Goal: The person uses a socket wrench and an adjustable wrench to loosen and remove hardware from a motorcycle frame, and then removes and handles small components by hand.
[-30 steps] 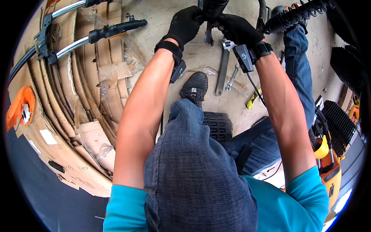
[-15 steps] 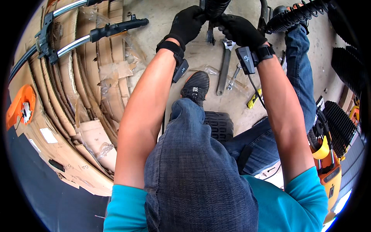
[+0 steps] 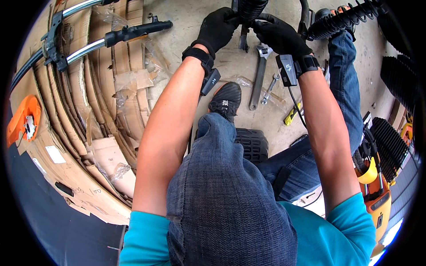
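Note:
My left hand (image 3: 217,29), in a black glove, has its fingers closed at the lower end of a black ribbed shock absorber (image 3: 251,9) at top centre. From the other side my right hand (image 3: 279,35), also gloved, pinches at that same lower end; exactly what is between its fingertips is hidden. Below them a dark metal bracket (image 3: 243,41) points down. A large adjustable wrench (image 3: 258,77) and a smaller spanner (image 3: 270,88) lie on the concrete floor beside my shoe (image 3: 224,102).
Stacked cardboard (image 3: 88,111) fills the left, with fork tubes (image 3: 86,52) and an orange part (image 3: 22,119) on it. At right are a coil-spring shock (image 3: 346,20), black finned parts (image 3: 386,146), a yellow-handled tool (image 3: 292,114) and orange-yellow machinery (image 3: 377,208). A black tread pad (image 3: 250,144) is under my knee.
Both hands and forearms have shifted slightly rightward in the view, with the right hand's fingers moving a little at the shock's lower end. They stay closed there.

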Demonstrator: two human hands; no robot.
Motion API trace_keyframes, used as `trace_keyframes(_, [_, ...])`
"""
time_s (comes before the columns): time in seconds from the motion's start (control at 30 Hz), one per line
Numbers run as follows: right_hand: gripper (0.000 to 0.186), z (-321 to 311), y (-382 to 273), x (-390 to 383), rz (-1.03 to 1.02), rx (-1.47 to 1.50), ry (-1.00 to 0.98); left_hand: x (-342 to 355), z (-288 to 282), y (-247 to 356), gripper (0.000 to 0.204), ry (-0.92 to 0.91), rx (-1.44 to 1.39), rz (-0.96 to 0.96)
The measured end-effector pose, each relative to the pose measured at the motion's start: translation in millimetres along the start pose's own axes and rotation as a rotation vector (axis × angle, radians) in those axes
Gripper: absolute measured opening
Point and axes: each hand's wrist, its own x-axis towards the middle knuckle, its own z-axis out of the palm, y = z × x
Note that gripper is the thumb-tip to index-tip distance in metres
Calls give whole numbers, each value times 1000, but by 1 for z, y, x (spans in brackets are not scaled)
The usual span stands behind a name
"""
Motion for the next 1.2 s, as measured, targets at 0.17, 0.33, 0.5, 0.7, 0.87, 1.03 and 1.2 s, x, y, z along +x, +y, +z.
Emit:
trace_keyframes(0.17, [22, -1, -32, -3, 620, 170, -35, -3, 2, -2, 20, 19, -45, 38])
trace_keyframes(0.33, [23, 5, -19, -4, 407, 133, 21, -4, 1, 2, 21, 40, -54, 46])
trace_keyframes(0.5, [22, 3, -3, -5, 137, -16, -55, -6, 3, 4, 21, 92, -45, 94])
trace_keyframes(0.7, [23, 5, -15, -9, 339, -31, 5, -5, 2, 5, 20, 27, -125, -21])
trace_keyframes(0.87, [34, 18, -38, -13, 568, 404, 152, -6, 1, 6, 20, 20, -111, -58])
trace_keyframes(1.03, [28, 7, -14, -9, 472, 313, 112, -5, 2, 5, 21, 28, -158, -28])
trace_keyframes(1.2, [31, 16, -27, -9, 474, 390, 182, -6, 4, 0, 20, 50, -250, 14])
